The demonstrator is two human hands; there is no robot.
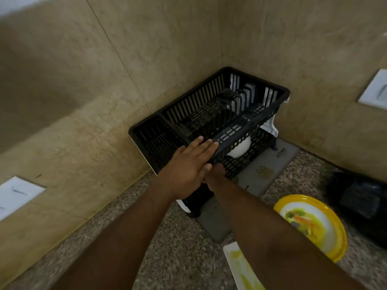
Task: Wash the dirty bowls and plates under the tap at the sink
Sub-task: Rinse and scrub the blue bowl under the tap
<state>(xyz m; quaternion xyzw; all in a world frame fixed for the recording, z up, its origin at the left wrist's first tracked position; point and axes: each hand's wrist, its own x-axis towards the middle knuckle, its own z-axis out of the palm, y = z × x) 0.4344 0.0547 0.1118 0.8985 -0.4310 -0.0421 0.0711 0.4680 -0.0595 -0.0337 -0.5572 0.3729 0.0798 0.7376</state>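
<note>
Rack (211, 114), black and two-tiered, stands in the far table corner. Left hand (189, 162) lies on its upper rim, fingers straight. Right hand (215, 174) reaches beneath toward a white bowl (240, 148); its fingers' state cannot be told. Dirty yellow plate (312, 225) sits near right.

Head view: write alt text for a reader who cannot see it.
A person's left hand rests flat on the front rim of a black two-tier dish rack in a counter corner, while the right hand reaches into the lower tier near a white bowl. A stained yellow-rimmed plate sits on the counter nearby.
</note>
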